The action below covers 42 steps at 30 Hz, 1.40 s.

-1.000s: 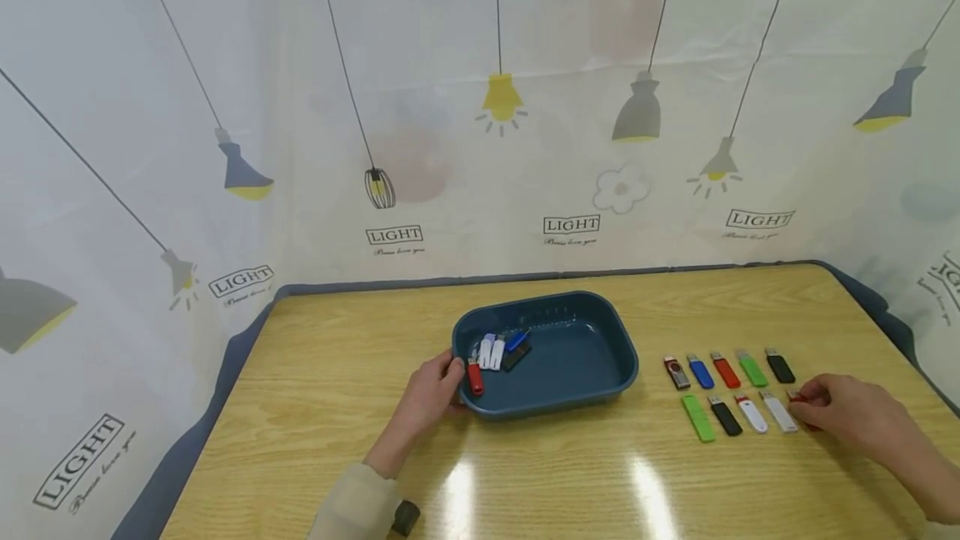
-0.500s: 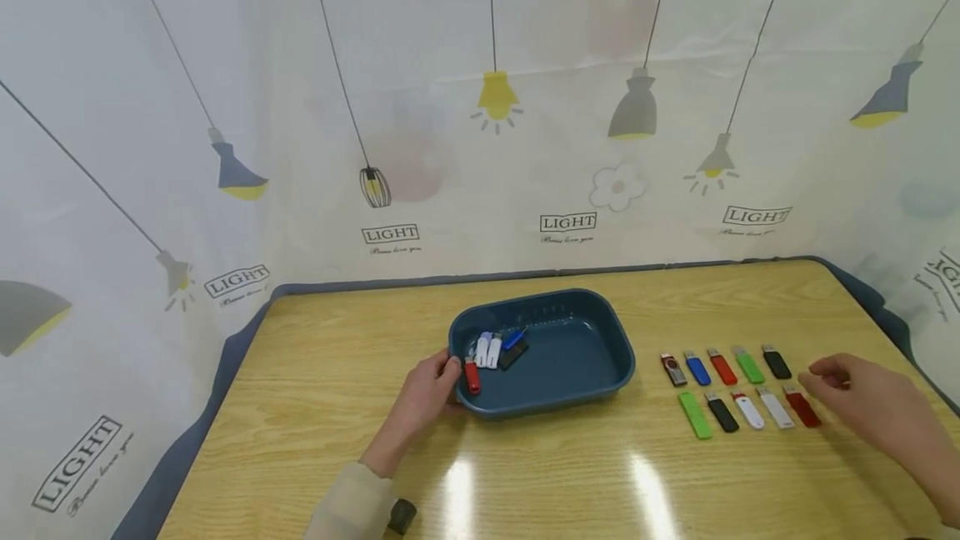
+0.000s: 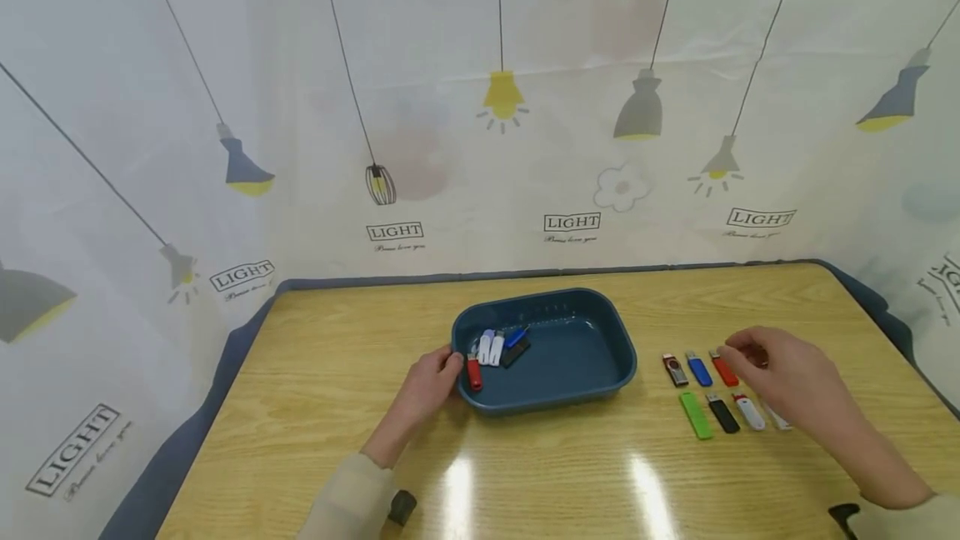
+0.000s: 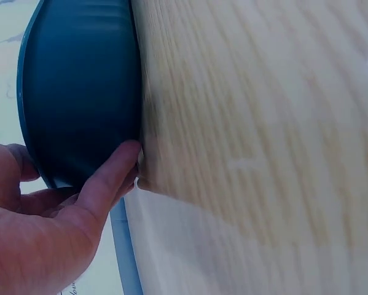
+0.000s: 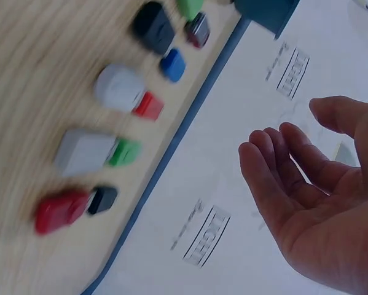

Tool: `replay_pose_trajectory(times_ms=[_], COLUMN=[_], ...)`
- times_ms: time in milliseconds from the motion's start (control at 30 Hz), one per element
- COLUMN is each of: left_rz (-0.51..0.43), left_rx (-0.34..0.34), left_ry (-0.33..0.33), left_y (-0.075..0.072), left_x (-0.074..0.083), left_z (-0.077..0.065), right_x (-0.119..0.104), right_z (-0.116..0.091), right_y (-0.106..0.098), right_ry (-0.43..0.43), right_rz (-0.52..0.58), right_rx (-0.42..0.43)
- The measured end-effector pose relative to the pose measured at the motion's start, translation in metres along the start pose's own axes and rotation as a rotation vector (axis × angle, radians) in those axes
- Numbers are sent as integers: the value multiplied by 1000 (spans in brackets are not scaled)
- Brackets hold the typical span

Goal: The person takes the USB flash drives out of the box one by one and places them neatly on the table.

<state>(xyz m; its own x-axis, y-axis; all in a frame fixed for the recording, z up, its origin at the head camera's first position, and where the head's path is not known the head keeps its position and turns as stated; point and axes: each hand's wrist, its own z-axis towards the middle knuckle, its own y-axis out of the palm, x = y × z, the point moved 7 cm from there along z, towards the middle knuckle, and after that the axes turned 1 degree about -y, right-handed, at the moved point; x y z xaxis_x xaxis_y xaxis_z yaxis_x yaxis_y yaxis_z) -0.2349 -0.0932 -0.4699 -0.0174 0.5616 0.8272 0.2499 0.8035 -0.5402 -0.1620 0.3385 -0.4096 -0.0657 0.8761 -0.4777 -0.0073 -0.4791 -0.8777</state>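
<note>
My left hand [image 3: 427, 386] grips the left end of a dark blue plastic tray [image 3: 570, 365], thumb at the rim and fingers against its outer side in the left wrist view. Inside lie a red USB stick [image 3: 474, 373], white ones, a blue one [image 3: 516, 338] and a black one [image 3: 515, 353]. My right hand [image 3: 795, 386], fingers loosely bent and holding nothing, hovers over two rows of USB sticks. Showing there are a blue stick [image 3: 700, 369], a red stick [image 3: 724, 370], a light green stick [image 3: 696, 415] and a black stick [image 3: 723, 413]. The hand hides the rows' right end in the head view.
The wooden table [image 3: 337, 357] has bare wood left of the tray and in front of it. A printed curtain [image 3: 465, 148] encloses the back and sides. Near my left sleeve lies a small dark object [image 3: 402, 507].
My right hand let go of the dark red stick at the front row's right end, lifted, then moved left over the rows. The left hand stays on the tray.
</note>
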Motion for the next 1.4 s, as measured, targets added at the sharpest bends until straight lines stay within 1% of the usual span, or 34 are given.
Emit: replay_pose_trajectory(times_ms=[167,267,433,600,667,767,833,867,933,1000,1033,1100,1167,1233,1300,1400], left_rz=[-9,0,2,6,-10,-24,-50,-49,-34,-4,31,134,239,339,412,500], left_rx=[1,15,41,57,50,38,41,57,110,167,197,247,272,275,255,185], left_ry=[18,21,36,31,25,24,21,25,44,94,126,200,280,336,368,368], left_y=[1,1,-1,-6,-7,-10,-13,-16,-23,-29,-32,-34,-32,-27,-20,-7], left_x=[2,2,3,-1,-3,-3,-2,-1,4,13,20,36,53,69,83,96], left_z=[-1,-3,-4,-6,-7,-7,-7,-6,-5,-3,-2,-1,0,2,5,12], right_x=[-29,-45,-63,-75,-79,-84,-87,-88,-88,-86,-85,-84,-82,-82,-81,-81], right_z=[16,27,46,59,61,62,62,62,62,62,62,63,64,64,64,64], right_y=[17,27,46,66,72,79,81,81,82,83,83,84,85,86,87,88], right_ry=[-68,-113,-164,-149,-139,-135,-134,-133,-126,-108,-99,-91,-79,-79,-78,-90], right_rz=[38,48,56,80,100,137,148,151,149,147,148,149,154,155,153,149], right_rx=[-4,4,-12,-74,-99,-112,-102,-94,-83,-78,-78,-77,-79,-80,-80,-76])
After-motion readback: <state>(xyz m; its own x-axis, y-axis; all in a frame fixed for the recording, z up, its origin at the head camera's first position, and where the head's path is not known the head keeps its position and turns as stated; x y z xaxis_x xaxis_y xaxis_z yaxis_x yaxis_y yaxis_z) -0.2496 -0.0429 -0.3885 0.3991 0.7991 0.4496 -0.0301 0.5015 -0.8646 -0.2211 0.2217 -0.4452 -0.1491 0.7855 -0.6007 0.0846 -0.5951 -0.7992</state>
